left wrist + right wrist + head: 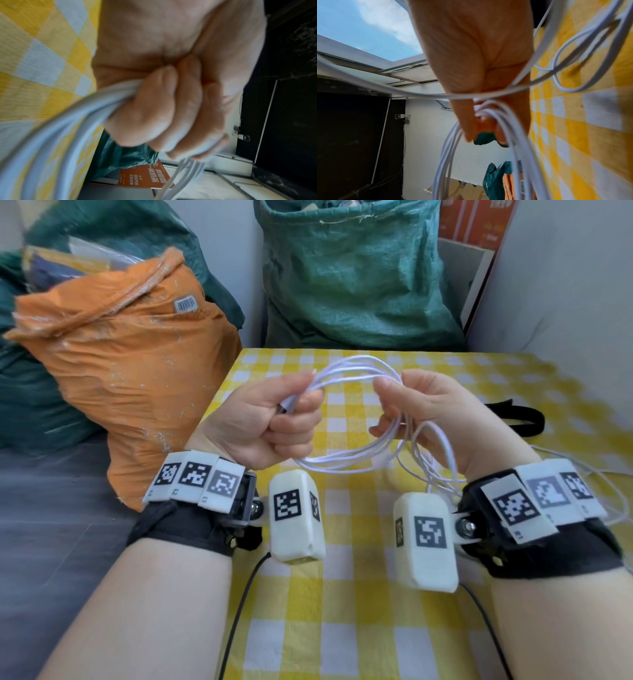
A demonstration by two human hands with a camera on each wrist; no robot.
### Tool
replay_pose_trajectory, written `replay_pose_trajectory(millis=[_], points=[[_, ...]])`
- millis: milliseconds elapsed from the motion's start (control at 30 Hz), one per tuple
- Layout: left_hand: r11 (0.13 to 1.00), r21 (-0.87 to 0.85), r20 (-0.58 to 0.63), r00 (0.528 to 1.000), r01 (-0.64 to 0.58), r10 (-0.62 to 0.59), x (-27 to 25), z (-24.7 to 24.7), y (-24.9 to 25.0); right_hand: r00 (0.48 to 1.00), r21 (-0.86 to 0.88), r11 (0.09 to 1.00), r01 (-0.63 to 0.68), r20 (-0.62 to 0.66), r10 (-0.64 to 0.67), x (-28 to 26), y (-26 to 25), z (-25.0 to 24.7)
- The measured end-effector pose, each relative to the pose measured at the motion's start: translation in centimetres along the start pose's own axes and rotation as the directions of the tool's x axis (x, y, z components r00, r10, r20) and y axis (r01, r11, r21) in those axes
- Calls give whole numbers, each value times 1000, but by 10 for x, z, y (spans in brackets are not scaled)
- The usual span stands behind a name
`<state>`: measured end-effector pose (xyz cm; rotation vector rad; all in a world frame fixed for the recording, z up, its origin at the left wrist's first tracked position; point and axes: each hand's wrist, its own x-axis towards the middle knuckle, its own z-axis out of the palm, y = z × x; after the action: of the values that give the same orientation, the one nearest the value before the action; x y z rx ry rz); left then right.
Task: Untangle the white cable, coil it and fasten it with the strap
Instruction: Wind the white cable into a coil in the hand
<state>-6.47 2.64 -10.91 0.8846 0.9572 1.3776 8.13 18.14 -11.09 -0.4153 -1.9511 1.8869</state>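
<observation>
- Cable (pixel 346 460): white, gathered in several loops and held above the checked tablecloth (pixel 359 594) between both hands; head view shows the whole coil, which neither wrist view does.
- Left hand (pixel 274 422): fingers curled round the left side of the coil, thumb on top; a metal-tipped plug end (pixel 284 408) protrudes from the fist toward the person.
- Left wrist view: curled fingers (pixel 159 108) clamp a bundle of strands (pixel 68 128) that enters from the lower left and leaves thin past the fingertips; plug end not visible here.
- Right hand (pixel 424 405): fingers closed on the right side of the coil, strands passing through the fist.
- Right wrist view: one strand (pixel 419 93) crosses the palm side of the hand (pixel 479 54); loose loops (pixel 573 70) lie over the cloth on the right, only partly seen from the head.
- Orientation: coil roughly oval, long axis running left to right between the hands; slack trails toward the right edge of the table.
- Strap (pixel 520 419): black, lying on the cloth beyond the right hand, apart from the cable.
- Markings: barcode label (pixel 185 303) on the orange sack (pixel 130 364), digits unreadable; white lettering on an orange box (pixel 145 177) in the left wrist view, too blurred to read; square coded markers on both wrist units (pixel 296 513).
- Green sack (pixel 352 275) stands behind the table.
</observation>
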Motion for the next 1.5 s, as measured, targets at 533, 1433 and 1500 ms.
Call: replay_pose_trajectory(millis=[533, 1433, 1500], points=[[956, -59, -461, 857, -287, 230, -5, -17, 5, 963, -544, 801, -248, -227, 144, -5, -1, -11], [976, -126, -398, 910, -177, 113, -5, -15, 2, 844, -90, 994, 67, -526, -105, 4, 6, -11], [949, -196, -408, 901, -246, 149, -6, -17, 3, 848, -73, 993, 93, -517, -117, 4, 5, -9]])
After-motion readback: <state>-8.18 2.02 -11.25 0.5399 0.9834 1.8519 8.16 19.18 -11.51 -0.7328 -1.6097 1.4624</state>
